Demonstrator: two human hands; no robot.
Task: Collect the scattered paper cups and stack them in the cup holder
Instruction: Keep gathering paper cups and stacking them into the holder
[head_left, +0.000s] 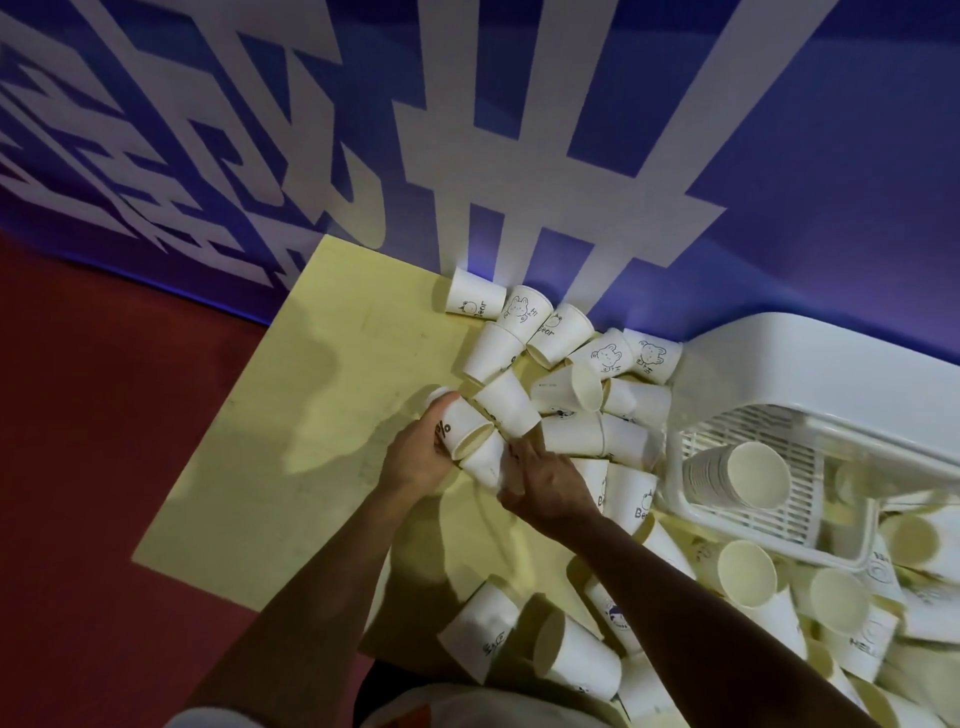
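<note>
Pale yellow flat bench (270, 467) fills the middle, with dark red floor (93, 441) showing to its left. Right behind, meeting the bench's far edge, a blue wall banner (805, 182) carries huge white block lettering (467, 182). Soft grey shadows (322, 364) lie across the bench's bare left side.

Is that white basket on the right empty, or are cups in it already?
Not empty. A nested stack of cups lies on its side inside the white basket, mouth toward the camera.

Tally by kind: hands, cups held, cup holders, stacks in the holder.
Bare hands: 2, left hand, right hand
White paper cups held: 2, left-hand cup, right-hand cup
White slatted plastic cup holder: 1
Nested paper-cup stack inside it: 1
Total: 6
</note>
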